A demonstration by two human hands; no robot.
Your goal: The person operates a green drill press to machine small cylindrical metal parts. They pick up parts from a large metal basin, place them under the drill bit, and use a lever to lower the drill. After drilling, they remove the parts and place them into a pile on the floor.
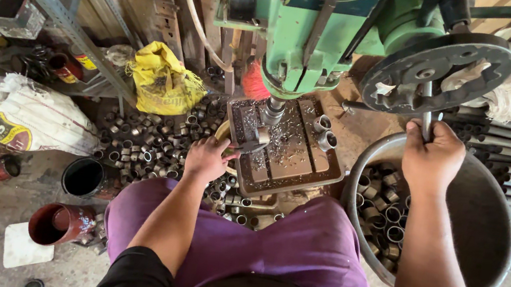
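While beneath the drill (272,109), ring (262,136) in tongs (243,146), just beyond left hand (204,156)

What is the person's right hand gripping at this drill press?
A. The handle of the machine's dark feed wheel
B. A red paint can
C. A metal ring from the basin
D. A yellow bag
A: the right hand is closed around the slim handle hanging from the dark feed wheel on the green drill press, above the grey basin of metal rings.
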